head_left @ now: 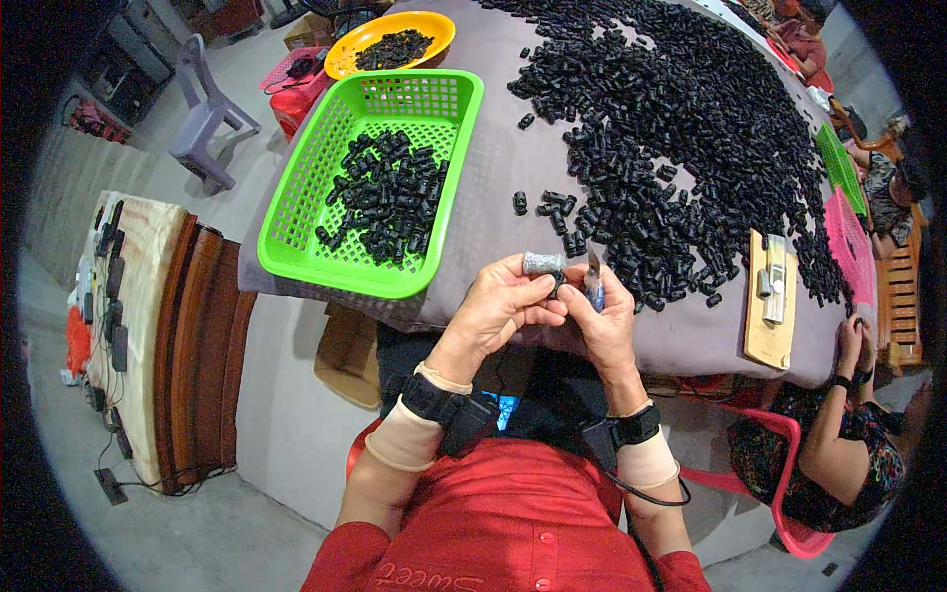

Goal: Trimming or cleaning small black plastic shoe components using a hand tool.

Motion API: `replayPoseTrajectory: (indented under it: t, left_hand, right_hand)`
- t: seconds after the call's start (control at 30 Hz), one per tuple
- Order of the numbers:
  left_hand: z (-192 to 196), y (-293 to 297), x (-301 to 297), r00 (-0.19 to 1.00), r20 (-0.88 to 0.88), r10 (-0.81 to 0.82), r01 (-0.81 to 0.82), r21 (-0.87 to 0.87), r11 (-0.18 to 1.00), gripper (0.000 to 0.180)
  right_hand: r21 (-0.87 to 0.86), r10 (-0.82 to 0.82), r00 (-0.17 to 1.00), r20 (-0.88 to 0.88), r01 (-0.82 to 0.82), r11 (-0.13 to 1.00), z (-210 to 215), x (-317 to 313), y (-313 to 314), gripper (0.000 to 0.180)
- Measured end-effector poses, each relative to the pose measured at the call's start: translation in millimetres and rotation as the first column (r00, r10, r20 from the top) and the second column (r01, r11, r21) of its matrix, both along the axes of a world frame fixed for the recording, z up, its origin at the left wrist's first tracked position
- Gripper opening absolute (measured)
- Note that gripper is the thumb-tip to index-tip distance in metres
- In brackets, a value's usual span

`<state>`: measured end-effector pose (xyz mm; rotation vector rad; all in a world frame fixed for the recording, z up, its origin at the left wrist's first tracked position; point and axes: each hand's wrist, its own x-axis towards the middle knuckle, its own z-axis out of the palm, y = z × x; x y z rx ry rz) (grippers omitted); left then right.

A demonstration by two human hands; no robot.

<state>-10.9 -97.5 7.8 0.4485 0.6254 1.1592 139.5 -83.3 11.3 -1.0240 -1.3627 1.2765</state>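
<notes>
Near the front edge of the grey cloth-covered table [691,340], my left hand [493,311] pinches a small cylindrical part [544,263] with a speckled silvery surface. My right hand [612,321] is closed round a small knife [594,284] with a pointed blade and a bluish handle, its blade upward beside the part. Both hands nearly meet, and a dark bit shows between their fingertips. Beyond them spreads a large heap of small black cylindrical parts [681,128]. A green plastic basket [340,281] to the left holds many similar black parts.
A yellow bowl [444,35] with dark bits stands behind the basket. At right lie a tan board [766,340] with small items and a pink basket [848,242]. Another person's hands [854,345] are at the right table edge. A grey chair [207,118] stands far left.
</notes>
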Motion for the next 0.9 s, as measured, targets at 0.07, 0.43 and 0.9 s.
replayPoseTrajectory:
  t: [0.07,0.43,0.9]
  left_hand:
    - [-1,1,0,1.000,-0.009,-0.027,0.027,0.023,0.999,0.021]
    - [-5,2,2,0.997,0.010,-0.079,0.078,0.098,0.992,0.023]
    - [-8,5,-8,0.988,0.136,0.070,-0.067,-0.025,0.997,0.012]
  right_hand:
    - [-0.018,0.007,1.000,-0.021,-0.008,1.000,2,0,0,0.015]
    - [-0.057,0.021,1.000,0.017,-0.020,0.998,0,1,2,0.010]
    - [0.208,0.076,0.956,0.285,-0.139,0.968,13,-4,-7,0.026]
